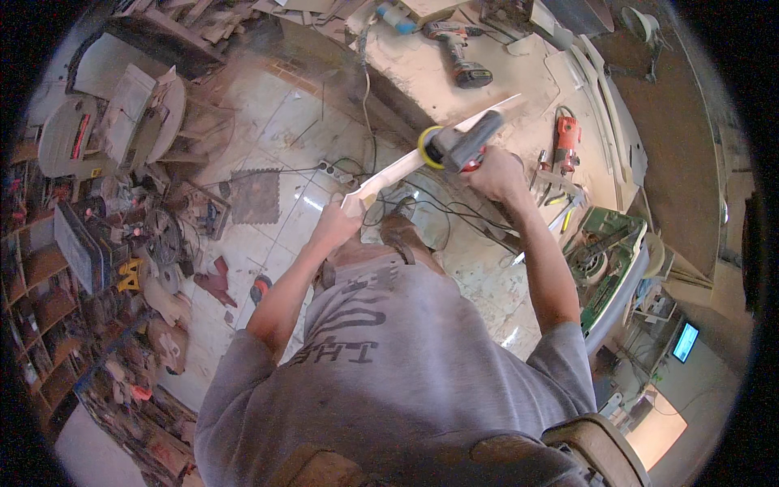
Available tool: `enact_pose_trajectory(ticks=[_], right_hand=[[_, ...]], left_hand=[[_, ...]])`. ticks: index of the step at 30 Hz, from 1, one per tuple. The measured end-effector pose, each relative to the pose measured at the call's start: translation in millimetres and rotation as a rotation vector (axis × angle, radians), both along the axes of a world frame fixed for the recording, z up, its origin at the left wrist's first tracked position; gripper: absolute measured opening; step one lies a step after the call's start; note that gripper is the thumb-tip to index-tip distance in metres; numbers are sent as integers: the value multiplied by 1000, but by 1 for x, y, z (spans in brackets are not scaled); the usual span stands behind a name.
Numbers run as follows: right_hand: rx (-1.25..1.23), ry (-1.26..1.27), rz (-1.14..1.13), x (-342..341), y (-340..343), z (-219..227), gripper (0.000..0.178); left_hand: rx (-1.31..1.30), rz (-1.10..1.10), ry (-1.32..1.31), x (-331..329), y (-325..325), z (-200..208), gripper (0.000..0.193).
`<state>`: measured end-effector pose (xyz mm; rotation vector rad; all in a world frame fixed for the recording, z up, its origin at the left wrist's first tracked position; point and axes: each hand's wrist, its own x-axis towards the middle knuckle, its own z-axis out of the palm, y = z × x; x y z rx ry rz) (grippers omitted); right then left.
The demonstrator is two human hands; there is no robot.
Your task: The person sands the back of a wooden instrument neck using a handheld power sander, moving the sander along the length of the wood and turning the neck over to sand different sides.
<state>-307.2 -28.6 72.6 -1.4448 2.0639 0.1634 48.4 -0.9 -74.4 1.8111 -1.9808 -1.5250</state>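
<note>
Closed around the near end of a long, pale wooden strip (395,172) is my left hand (337,226). The strip slants up and right from it, and its far part lies over the workbench (414,69). My right hand (497,174) grips a dark, handheld disc sander (471,144) with a yellow-rimmed pad and a red part near my fingers. The pad's edge meets the strip around its middle, seen from above. Part of the strip is hidden behind the sander, and the sander's body looks slightly blurred.
On the bench lie a cordless drill (458,53) and a red power tool (566,140). A green machine (602,258) stands to the right. Cables (454,213) and a grey mat (255,196) lie on the tiled floor. Cluttered shelves (49,304) line the left.
</note>
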Motion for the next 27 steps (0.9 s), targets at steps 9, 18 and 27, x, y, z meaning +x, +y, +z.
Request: enact_pose_trajectory(ticks=[9,18,27], right_hand=[[-26,-70,72,51,13,18,60],[-6,-34,-8,25,6,8,58],[-8,-34,161,66,19,21,68]], left_hand=[[-36,46,85,-3,6,-9,46],[-87,62,-18,3,9,-30,39],[-66,-14,-8,-7,6,-3,35]])
